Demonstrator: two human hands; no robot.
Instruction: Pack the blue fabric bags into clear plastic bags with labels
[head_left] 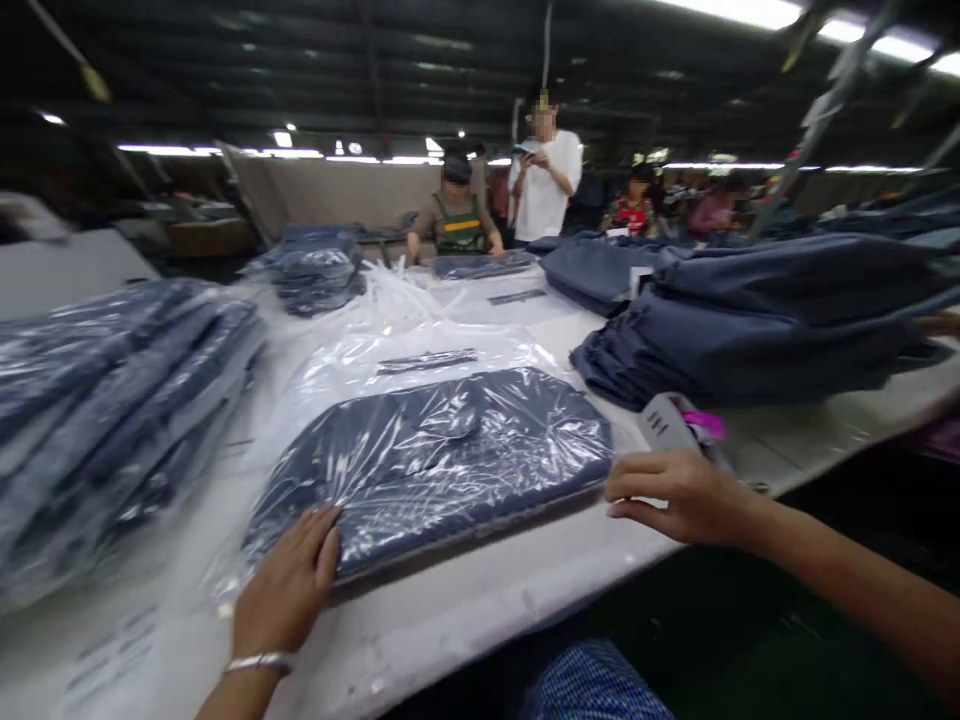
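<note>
A folded dark blue fabric item in a clear plastic bag [450,450] lies flat on the white table [480,590] in front of me. My left hand [292,570] rests on the bag's near left corner with its fingers stretched out. At the bag's right end, my right hand [675,492] has its thumb and fingers closed in a pinch. Whatever is between those fingertips is too small to make out. Just behind the right hand stands a grey holder [667,425] with dark marks and something bright pink on it.
Bagged dark blue items [112,400] are piled at left, with another bagged stack [311,268] farther back. Unbagged dark blue fabric items [765,330] are heaped at right. Clear bags [345,350] lie beyond the package. A seated person [457,220] and a standing person [546,180] are across the table.
</note>
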